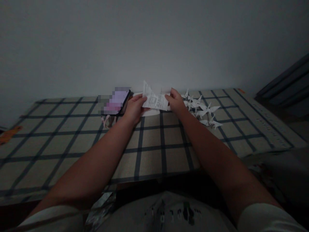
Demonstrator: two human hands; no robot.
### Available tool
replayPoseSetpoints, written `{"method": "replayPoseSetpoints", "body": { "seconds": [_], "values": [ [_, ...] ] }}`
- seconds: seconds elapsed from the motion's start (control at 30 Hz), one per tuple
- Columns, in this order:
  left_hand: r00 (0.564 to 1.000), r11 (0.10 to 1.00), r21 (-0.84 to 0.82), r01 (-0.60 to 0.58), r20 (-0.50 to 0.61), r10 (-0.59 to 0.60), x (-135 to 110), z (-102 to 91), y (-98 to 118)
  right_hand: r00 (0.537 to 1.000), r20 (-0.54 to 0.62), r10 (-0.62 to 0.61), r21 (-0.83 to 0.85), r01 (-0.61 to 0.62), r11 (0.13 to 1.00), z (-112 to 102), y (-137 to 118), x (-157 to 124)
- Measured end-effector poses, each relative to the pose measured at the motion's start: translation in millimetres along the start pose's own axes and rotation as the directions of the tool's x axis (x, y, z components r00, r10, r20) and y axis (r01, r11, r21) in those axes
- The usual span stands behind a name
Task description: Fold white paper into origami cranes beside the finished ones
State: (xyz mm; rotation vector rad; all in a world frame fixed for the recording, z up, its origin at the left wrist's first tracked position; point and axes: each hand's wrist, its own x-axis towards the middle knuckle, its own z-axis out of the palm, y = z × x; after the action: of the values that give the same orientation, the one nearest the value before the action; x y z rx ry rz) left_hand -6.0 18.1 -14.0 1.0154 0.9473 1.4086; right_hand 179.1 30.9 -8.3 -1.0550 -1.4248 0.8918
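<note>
Between my two hands a sheet of printed white paper (pixel 155 100) is held up above the table, with creases and a pointed corner standing up at its left. My left hand (pixel 135 107) pinches its left edge between thumb and fingers. At the right edge, my right hand (pixel 175 100) grips the paper the same way. Beneath it lies some more white paper (pixel 151 112), partly hidden. Close to the right hand sits a cluster of several folded paper cranes (pixel 202 109). To the left of my left hand a phone (pixel 117 101) leans with its screen lit.
A checked tablecloth (pixel 149 138) covers the table, which meets a plain wall (pixel 154 42) at the back. A pinkish stand or ornament (pixel 106 120) is below the phone. An orange item (pixel 11 134) lies at the left edge. Dark slatted panels (pixel 287 80) stand at right.
</note>
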Motion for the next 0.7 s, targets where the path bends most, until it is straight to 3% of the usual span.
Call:
{"method": "replayPoseSetpoints", "body": {
  "seconds": [0.37,0.57,0.7],
  "values": [
    [0.999,0.994,-0.11,-0.008,-0.037,0.004,-3.6,6.3,6.9,0.997,0.072,0.022,0.057,-0.026,0.998,-0.9,-2.7,-5.9],
    [0.995,0.983,-0.163,0.08,-0.046,-0.089,-1.4,4.0,7.1,0.98,0.081,-0.182,-0.056,0.187,0.981,-4.4,3.1,-7.1],
    [0.994,0.992,-0.07,0.108,-0.014,-0.11,-4.6,6.4,8.5,0.961,0.067,-0.269,-0.111,0.275,0.955,-6.7,8.8,-3.4]
  ]
}}
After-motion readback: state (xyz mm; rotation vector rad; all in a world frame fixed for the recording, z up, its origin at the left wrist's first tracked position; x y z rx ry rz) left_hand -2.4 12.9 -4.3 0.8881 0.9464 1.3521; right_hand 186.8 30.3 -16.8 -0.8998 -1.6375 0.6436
